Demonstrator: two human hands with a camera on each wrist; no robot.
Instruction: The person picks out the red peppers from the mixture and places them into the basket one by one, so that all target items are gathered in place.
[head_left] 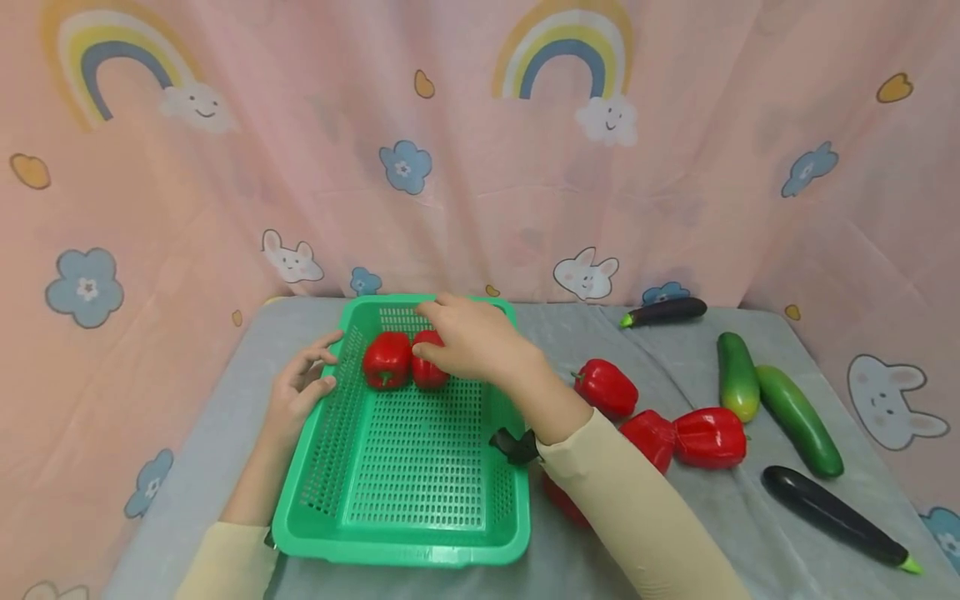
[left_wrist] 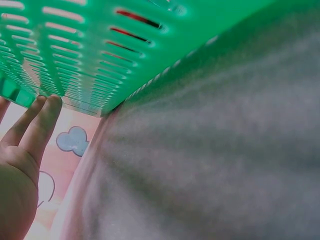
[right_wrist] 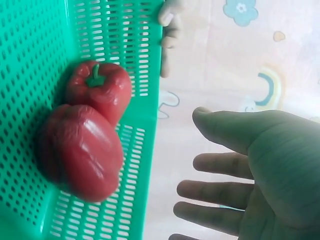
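A green plastic basket (head_left: 405, 553) with slotted walls stands on the grey cloth. Inside, toward its far end, lie two red bell peppers side by side: the left one (head_left: 387, 360) shows fully, the other (head_left: 429, 373) is partly covered by my right hand (head_left: 480, 342). That hand hovers over the peppers, fingers extended and apart; the right wrist view shows nothing in it. At the basket's left side, my left hand (head_left: 294, 396) touches the rim with its fingertips. Its fingers (left_wrist: 42, 130) look straight against the outer wall in the left wrist view.
Right of the basket lie several more red bell peppers (head_left: 710, 437), one mostly hidden under my right sleeve. Farther right are two green cucumber-like vegetables (head_left: 801, 421) and an eggplant (head_left: 832, 517). Another eggplant (head_left: 667, 312) lies by the patterned pink curtain (head_left: 465, 225).
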